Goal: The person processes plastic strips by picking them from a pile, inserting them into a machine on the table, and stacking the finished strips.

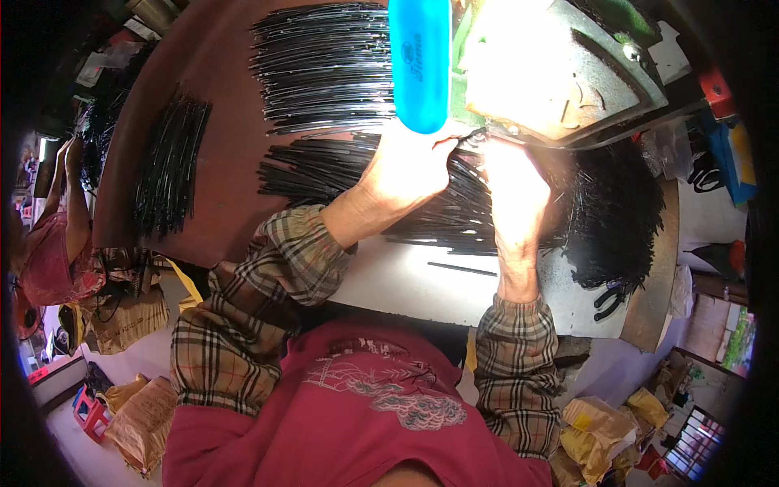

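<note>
My left hand (410, 166) reaches up to the machine's lower edge, thumb and fingers pinched together. My right hand (519, 195) meets it there, its fingers curled in and bleached by the lamp's glare. Whatever lies between the fingertips is too small and bright to make out. Above my hands stands a green and grey machine (568, 81) with a bright blue cover (419, 65) beside it. Thin black cable-like lengths (324, 166) lie under and beside my left wrist, and more (454, 211) spread below both hands.
Neat rows of shiny black lengths (324, 69) lie at the back, with another bundle (172, 162) at left. A tangled black heap (617, 211) sits at right, near black-handled pliers (608, 300). One loose length (462, 269) lies on the white tabletop (381, 280). Another person (61, 252) is at far left.
</note>
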{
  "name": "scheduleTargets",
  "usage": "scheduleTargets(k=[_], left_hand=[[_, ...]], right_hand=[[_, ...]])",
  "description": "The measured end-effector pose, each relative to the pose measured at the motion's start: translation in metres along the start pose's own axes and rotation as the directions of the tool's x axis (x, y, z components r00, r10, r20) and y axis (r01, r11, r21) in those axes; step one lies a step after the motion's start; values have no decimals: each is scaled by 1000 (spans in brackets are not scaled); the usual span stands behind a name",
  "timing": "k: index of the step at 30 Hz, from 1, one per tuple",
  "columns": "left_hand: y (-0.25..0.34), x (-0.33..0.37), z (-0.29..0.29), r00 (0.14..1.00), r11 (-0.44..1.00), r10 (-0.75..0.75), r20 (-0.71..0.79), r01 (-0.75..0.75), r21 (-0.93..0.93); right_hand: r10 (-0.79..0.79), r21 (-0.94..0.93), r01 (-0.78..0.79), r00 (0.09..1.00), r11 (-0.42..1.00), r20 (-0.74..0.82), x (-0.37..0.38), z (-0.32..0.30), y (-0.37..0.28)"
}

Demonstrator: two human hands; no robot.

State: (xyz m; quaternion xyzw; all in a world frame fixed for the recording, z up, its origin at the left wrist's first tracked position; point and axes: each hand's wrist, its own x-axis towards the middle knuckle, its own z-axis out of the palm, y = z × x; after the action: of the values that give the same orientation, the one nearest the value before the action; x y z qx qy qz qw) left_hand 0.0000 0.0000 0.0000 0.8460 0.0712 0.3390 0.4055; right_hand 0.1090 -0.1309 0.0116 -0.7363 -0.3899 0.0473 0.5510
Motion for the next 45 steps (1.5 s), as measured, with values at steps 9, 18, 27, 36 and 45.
scheduleTargets(k=[9, 18, 27, 36, 45], left_hand=[[-2, -1, -10, 955, 946, 295, -38, -286, 155], [18, -5, -16, 985, 966, 157, 73, -169, 194], [27, 13, -27, 992, 956, -94, 81, 68, 285], [26, -12, -8, 876, 97, -396, 274, 337, -937], [40, -28, -3, 871, 561, -463, 163, 430, -707]], right_hand=[[150, 101, -168, 974, 981, 169, 6, -16, -8], [165, 196, -202, 968, 959, 191, 9, -13, -8], [-68, 313, 19, 987, 950, 147, 5, -13, -10], [66, 652, -211, 969, 729, 240, -27, -44, -18], [279, 687, -257, 957, 680, 82, -35, -3, -24]])
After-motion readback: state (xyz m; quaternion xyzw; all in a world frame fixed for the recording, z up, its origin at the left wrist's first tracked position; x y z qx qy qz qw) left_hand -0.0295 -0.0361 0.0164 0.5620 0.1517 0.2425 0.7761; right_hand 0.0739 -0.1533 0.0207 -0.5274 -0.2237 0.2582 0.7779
